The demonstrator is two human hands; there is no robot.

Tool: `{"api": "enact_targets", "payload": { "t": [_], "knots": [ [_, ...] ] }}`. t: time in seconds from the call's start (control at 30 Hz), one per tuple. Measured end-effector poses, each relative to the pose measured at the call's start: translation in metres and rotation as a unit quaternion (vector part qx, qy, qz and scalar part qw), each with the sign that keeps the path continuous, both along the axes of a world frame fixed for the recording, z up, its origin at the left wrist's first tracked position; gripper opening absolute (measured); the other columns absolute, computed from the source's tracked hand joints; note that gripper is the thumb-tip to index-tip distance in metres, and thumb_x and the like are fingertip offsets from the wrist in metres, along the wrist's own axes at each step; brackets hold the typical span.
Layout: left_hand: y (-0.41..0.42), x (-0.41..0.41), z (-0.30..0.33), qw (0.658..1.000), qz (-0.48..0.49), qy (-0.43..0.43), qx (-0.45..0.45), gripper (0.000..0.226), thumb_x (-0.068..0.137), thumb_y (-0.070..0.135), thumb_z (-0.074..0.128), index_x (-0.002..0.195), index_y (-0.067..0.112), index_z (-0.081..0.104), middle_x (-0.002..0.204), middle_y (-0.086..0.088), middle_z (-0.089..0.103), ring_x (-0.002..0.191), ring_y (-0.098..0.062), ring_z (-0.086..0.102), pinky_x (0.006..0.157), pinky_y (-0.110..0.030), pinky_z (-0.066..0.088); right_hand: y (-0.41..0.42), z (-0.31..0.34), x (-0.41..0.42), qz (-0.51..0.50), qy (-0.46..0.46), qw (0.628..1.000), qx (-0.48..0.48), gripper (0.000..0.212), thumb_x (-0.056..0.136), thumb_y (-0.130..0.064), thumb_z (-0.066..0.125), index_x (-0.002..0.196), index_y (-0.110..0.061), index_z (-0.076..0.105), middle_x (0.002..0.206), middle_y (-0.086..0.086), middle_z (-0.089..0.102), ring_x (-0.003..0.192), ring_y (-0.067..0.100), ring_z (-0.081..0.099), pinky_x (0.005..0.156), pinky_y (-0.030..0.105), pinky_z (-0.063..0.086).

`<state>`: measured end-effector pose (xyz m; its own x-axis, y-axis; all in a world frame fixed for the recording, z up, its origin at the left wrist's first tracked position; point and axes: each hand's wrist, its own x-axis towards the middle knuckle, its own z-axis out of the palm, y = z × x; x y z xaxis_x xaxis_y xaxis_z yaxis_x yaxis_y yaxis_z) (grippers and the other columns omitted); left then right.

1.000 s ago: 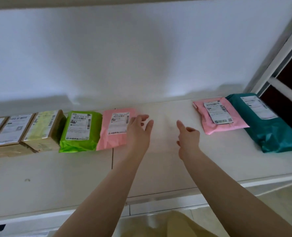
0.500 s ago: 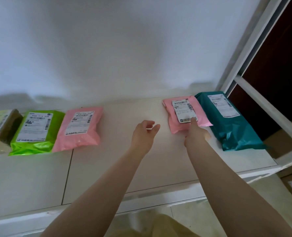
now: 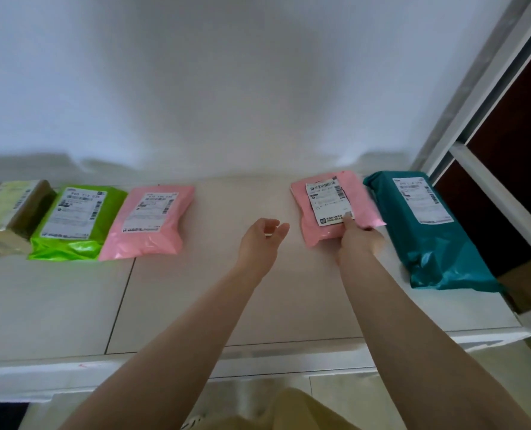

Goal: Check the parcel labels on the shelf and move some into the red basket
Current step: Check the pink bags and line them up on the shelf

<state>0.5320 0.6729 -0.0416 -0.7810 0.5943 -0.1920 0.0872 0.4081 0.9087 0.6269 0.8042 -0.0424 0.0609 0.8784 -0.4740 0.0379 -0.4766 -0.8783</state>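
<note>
Several labelled parcels lie in a row on the white shelf (image 3: 71, 305). My right hand (image 3: 358, 238) grips the near edge of the right pink parcel (image 3: 323, 234), thumb pressed on its white label (image 3: 327, 201). That parcel's near end is raised a little. A teal parcel (image 3: 435, 237) lies just right of it. My left hand (image 3: 262, 240) hovers over bare shelf between the two pink parcels, fingers loosely curled, holding nothing. Further left lie another pink parcel (image 3: 152, 223), a green parcel (image 3: 74, 221) and a brown box (image 3: 12, 215). No red basket is in view.
A white wall backs the shelf. A white frame (image 3: 481, 97) and a dark opening (image 3: 512, 169) stand at the right. The shelf's front edge (image 3: 258, 358) runs below my arms, with tiled floor under it.
My right hand has moved from the open shelf onto the right pink parcel and closed on its near edge. My left hand left the other pink parcel. The view shifted right.
</note>
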Motion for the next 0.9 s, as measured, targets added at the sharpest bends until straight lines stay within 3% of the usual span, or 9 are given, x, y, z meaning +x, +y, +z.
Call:
{"api": "enact_targets", "payload": {
  "t": [0.13, 0.23, 0.33, 0.4, 0.47, 0.53, 0.67, 0.77, 0.9],
  "knots": [
    [0.003, 0.001, 0.006, 0.999, 0.03, -0.044, 0.013, 0.052, 0.095, 0.041, 0.057, 0.137, 0.011, 0.05, 0.128, -0.001, 0.059, 0.1, -0.013, 0.054, 0.083, -0.023, 0.037, -0.027, 0.001, -0.001, 0.021, 0.135, 0.991, -0.004, 0.008, 0.091, -0.009, 0.07, 0.091, -0.006, 0.063, 0.104, 0.015, 0.071, 0.077, 0.021, 0.068, 0.071, 0.031, 0.056],
    [0.005, 0.0, 0.012, 0.992, 0.064, -0.101, 0.045, 0.062, 0.094, 0.042, 0.058, 0.144, 0.01, 0.04, 0.133, -0.005, 0.058, 0.108, -0.022, 0.061, 0.08, -0.027, 0.044, -0.051, 0.002, -0.002, 0.067, 0.225, 0.971, -0.034, 0.005, 0.093, -0.005, 0.067, 0.091, -0.004, 0.063, 0.101, 0.015, 0.072, 0.077, 0.019, 0.072, 0.067, 0.027, 0.061],
    [0.0, -0.005, 0.014, 0.976, 0.095, -0.165, 0.108, 0.056, 0.09, 0.035, 0.067, 0.136, 0.009, 0.047, 0.127, -0.006, 0.064, 0.101, -0.021, 0.068, 0.072, -0.03, 0.057, -0.073, 0.001, -0.002, 0.111, 0.279, 0.952, -0.059, 0.008, 0.093, -0.007, 0.066, 0.101, -0.003, 0.065, 0.098, 0.012, 0.074, 0.083, 0.02, 0.074, 0.068, 0.024, 0.062],
    [-0.006, -0.007, 0.013, 0.959, 0.088, -0.202, 0.176, 0.05, 0.085, 0.027, 0.072, 0.127, 0.008, 0.053, 0.122, -0.01, 0.068, 0.098, -0.025, 0.072, 0.074, -0.044, 0.061, -0.084, 0.001, -0.004, 0.13, 0.305, 0.941, -0.068, 0.015, 0.094, -0.006, 0.066, 0.108, -0.003, 0.065, 0.099, 0.011, 0.075, 0.084, 0.018, 0.075, 0.07, 0.025, 0.062],
    [-0.015, -0.009, 0.014, 0.955, 0.088, -0.194, 0.205, 0.046, 0.083, 0.023, 0.072, 0.124, 0.011, 0.056, 0.12, -0.01, 0.07, 0.099, -0.028, 0.072, 0.077, -0.053, 0.06, -0.09, 0.002, -0.005, 0.147, 0.318, 0.934, -0.069, 0.02, 0.094, -0.007, 0.065, 0.114, -0.005, 0.065, 0.102, 0.01, 0.076, 0.085, 0.016, 0.075, 0.069, 0.024, 0.061],
    [-0.024, -0.012, 0.017, 0.954, 0.092, -0.179, 0.223, 0.041, 0.086, 0.016, 0.071, 0.125, 0.01, 0.057, 0.119, -0.009, 0.071, 0.1, -0.028, 0.072, 0.079, -0.052, 0.059, -0.095, 0.004, -0.007, 0.172, 0.323, 0.928, -0.063, 0.022, 0.094, -0.007, 0.065, 0.116, -0.008, 0.065, 0.105, 0.009, 0.076, 0.085, 0.015, 0.076, 0.069, 0.023, 0.06],
    [-0.043, -0.019, 0.03, 0.947, 0.1, -0.165, 0.256, 0.033, 0.09, 0.006, 0.066, 0.122, 0.008, 0.058, 0.113, -0.006, 0.072, 0.095, -0.023, 0.073, 0.07, -0.042, 0.062, -0.102, 0.009, -0.012, 0.23, 0.297, 0.926, -0.048, 0.03, 0.093, -0.013, 0.068, 0.122, -0.009, 0.064, 0.114, 0.011, 0.074, 0.09, 0.016, 0.075, 0.074, 0.024, 0.059],
    [-0.06, -0.027, 0.041, 0.959, 0.116, -0.112, 0.233, 0.029, 0.09, 0.01, 0.068, 0.116, 0.015, 0.059, 0.102, 0.003, 0.072, 0.087, -0.014, 0.073, 0.06, -0.032, 0.061, -0.103, 0.014, -0.02, 0.242, 0.265, 0.932, -0.047, 0.048, 0.09, -0.023, 0.073, 0.132, -0.007, 0.056, 0.12, 0.014, 0.072, 0.097, 0.022, 0.074, 0.083, 0.03, 0.058],
    [-0.08, -0.039, 0.048, 0.971, 0.118, -0.071, 0.194, 0.032, 0.087, 0.014, 0.071, 0.117, 0.014, 0.06, 0.109, -0.005, 0.072, 0.097, -0.026, 0.071, 0.074, -0.049, 0.061, -0.099, 0.025, -0.025, 0.246, 0.225, 0.942, -0.035, 0.062, 0.084, -0.027, 0.078, 0.136, -0.01, 0.048, 0.123, 0.014, 0.067, 0.103, 0.023, 0.07, 0.093, 0.035, 0.055]
  ]
}}
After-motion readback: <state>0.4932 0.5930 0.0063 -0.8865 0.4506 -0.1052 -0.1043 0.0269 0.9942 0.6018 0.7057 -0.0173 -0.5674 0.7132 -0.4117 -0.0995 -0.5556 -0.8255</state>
